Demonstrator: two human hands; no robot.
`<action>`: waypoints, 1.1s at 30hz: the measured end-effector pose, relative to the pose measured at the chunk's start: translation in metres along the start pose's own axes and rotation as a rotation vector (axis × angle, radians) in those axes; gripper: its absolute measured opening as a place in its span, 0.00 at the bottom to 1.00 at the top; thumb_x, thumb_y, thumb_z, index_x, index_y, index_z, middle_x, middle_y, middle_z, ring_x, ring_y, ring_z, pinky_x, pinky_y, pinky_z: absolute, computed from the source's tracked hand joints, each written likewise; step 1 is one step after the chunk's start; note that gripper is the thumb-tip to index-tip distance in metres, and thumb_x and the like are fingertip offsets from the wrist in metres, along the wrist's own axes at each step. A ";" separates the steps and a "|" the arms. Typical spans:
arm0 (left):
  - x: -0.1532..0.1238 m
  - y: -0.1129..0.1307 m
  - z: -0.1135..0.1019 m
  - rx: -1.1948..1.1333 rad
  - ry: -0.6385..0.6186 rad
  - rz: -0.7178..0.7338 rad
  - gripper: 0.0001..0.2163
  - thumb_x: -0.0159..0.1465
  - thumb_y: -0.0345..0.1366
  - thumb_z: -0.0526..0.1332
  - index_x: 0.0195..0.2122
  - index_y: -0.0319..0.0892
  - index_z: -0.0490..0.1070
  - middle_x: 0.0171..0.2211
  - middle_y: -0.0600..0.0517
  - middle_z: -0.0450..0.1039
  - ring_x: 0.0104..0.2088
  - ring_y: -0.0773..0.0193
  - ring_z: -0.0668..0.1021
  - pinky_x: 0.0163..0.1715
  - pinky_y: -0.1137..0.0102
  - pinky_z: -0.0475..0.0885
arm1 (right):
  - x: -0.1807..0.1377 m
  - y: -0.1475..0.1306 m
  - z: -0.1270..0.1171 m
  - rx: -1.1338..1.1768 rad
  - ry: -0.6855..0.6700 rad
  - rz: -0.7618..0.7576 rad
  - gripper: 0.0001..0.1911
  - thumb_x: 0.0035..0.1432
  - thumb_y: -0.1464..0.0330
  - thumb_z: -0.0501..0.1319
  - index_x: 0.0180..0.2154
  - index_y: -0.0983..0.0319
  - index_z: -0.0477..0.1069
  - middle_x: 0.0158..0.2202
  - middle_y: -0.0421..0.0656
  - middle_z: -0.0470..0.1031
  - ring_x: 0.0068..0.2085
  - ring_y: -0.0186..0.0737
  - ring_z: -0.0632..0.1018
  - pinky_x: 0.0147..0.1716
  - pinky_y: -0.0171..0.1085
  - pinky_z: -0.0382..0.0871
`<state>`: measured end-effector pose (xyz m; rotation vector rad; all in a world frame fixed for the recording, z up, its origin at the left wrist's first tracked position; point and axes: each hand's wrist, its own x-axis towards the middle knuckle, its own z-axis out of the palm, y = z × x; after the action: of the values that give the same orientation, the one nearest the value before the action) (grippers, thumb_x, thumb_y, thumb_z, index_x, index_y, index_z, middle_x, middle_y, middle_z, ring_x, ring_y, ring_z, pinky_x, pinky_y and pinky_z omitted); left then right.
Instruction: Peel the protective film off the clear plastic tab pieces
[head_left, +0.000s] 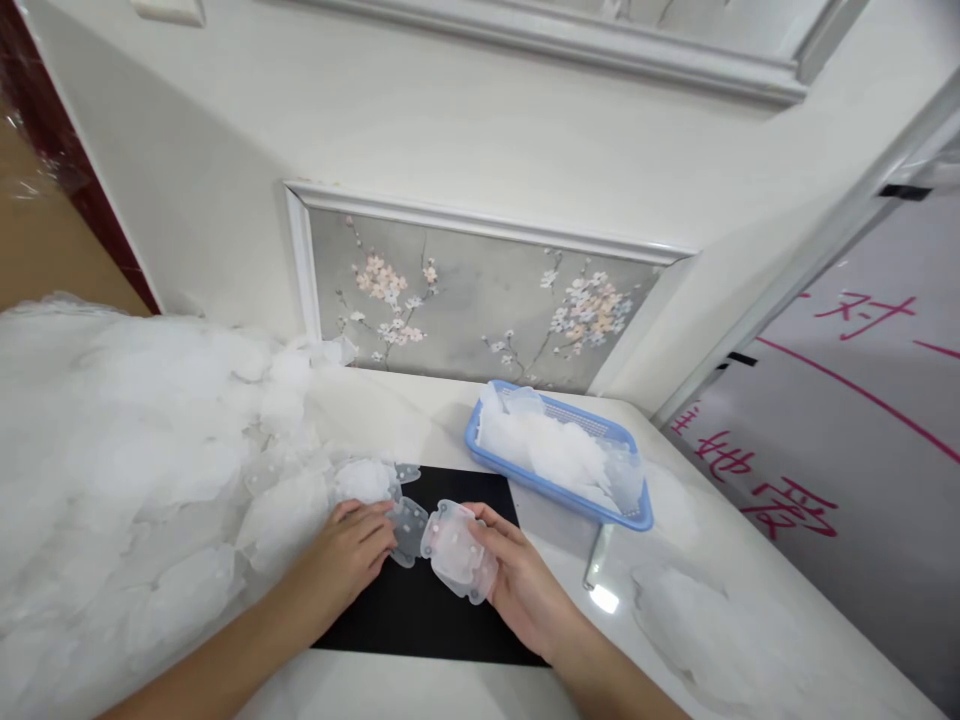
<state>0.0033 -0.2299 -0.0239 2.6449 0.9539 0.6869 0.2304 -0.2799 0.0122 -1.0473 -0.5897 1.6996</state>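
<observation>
My right hand (517,570) grips a translucent, frosted plastic piece (459,552) with scalloped edges and small round dots, perhaps several layered together. It is tilted up over a black mat (450,630). Close on its left, my left hand (356,540) has its fingers curled on the edge of another clear piece (409,530) of the same kind, which lies over the mat. The thumb of the left hand is hidden. More such pieces (367,480) lie just beyond its fingertips.
A large heap of frosted pieces (135,430) covers the table's left side. Behind the mat at right, a blue basket (559,487) holds more of them. A thin metal tool (598,557) lies beside it. A wall with a floral panel (472,300) and a whiteboard (840,420) bound the table.
</observation>
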 end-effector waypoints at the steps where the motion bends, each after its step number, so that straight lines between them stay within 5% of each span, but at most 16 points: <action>1: 0.000 0.002 -0.003 0.004 0.008 0.012 0.13 0.64 0.25 0.51 0.35 0.46 0.73 0.40 0.51 0.80 0.53 0.58 0.75 0.51 0.62 0.66 | 0.000 0.001 -0.001 0.011 0.001 0.003 0.16 0.45 0.59 0.72 0.34 0.59 0.73 0.33 0.40 0.76 0.34 0.38 0.74 0.33 0.33 0.67; 7: -0.006 0.000 -0.004 0.025 -0.029 0.059 0.27 0.59 0.17 0.47 0.56 0.48 0.66 0.56 0.49 0.72 0.61 0.58 0.67 0.62 0.54 0.57 | 0.003 0.002 -0.003 0.033 0.022 0.044 0.20 0.48 0.53 0.70 0.36 0.61 0.76 0.35 0.43 0.77 0.37 0.41 0.76 0.37 0.36 0.69; 14: -0.006 0.002 0.003 -0.056 0.008 0.032 0.23 0.60 0.19 0.48 0.51 0.45 0.70 0.50 0.47 0.75 0.58 0.57 0.71 0.60 0.55 0.62 | 0.000 0.001 -0.001 -0.037 0.023 0.010 0.18 0.46 0.57 0.72 0.32 0.61 0.72 0.29 0.39 0.74 0.31 0.35 0.73 0.30 0.32 0.67; 19: -0.004 0.028 -0.014 -0.580 0.084 -0.441 0.14 0.64 0.29 0.50 0.46 0.46 0.72 0.41 0.50 0.75 0.39 0.62 0.78 0.40 0.67 0.75 | 0.001 -0.004 0.000 -0.142 0.067 -0.077 0.24 0.38 0.62 0.76 0.33 0.58 0.65 0.31 0.40 0.77 0.29 0.39 0.75 0.30 0.36 0.67; 22: -0.001 0.042 -0.024 -1.066 0.061 -0.666 0.09 0.65 0.37 0.54 0.43 0.44 0.70 0.40 0.51 0.73 0.38 0.63 0.76 0.39 0.69 0.75 | 0.004 -0.007 -0.003 -0.136 0.081 -0.145 0.25 0.40 0.61 0.75 0.28 0.58 0.59 0.36 0.44 0.79 0.36 0.44 0.77 0.32 0.37 0.67; 25: 0.000 0.047 -0.028 -1.357 0.026 -0.731 0.09 0.62 0.39 0.59 0.41 0.43 0.70 0.42 0.50 0.73 0.41 0.63 0.77 0.42 0.67 0.74 | 0.005 -0.007 -0.008 -0.202 0.063 -0.226 0.24 0.46 0.61 0.71 0.26 0.57 0.54 0.39 0.45 0.79 0.41 0.47 0.77 0.36 0.39 0.65; 28: 0.001 0.049 -0.029 -1.495 0.013 -0.779 0.12 0.57 0.36 0.62 0.43 0.44 0.69 0.43 0.49 0.74 0.41 0.61 0.78 0.43 0.64 0.74 | 0.005 -0.004 -0.011 -0.369 0.046 -0.393 0.16 0.56 0.64 0.64 0.28 0.56 0.55 0.29 0.38 0.74 0.35 0.42 0.75 0.39 0.41 0.65; 33: 0.003 0.050 -0.031 -1.515 -0.020 -0.831 0.16 0.56 0.33 0.63 0.47 0.44 0.69 0.47 0.48 0.74 0.45 0.59 0.78 0.46 0.64 0.73 | 0.000 -0.002 -0.015 -0.821 0.036 -0.606 0.06 0.60 0.64 0.59 0.39 0.55 0.65 0.28 0.36 0.64 0.27 0.37 0.67 0.28 0.37 0.63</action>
<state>0.0162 -0.2636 0.0223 0.8429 0.8353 0.6886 0.2442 -0.2805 0.0067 -1.2660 -1.4821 0.8898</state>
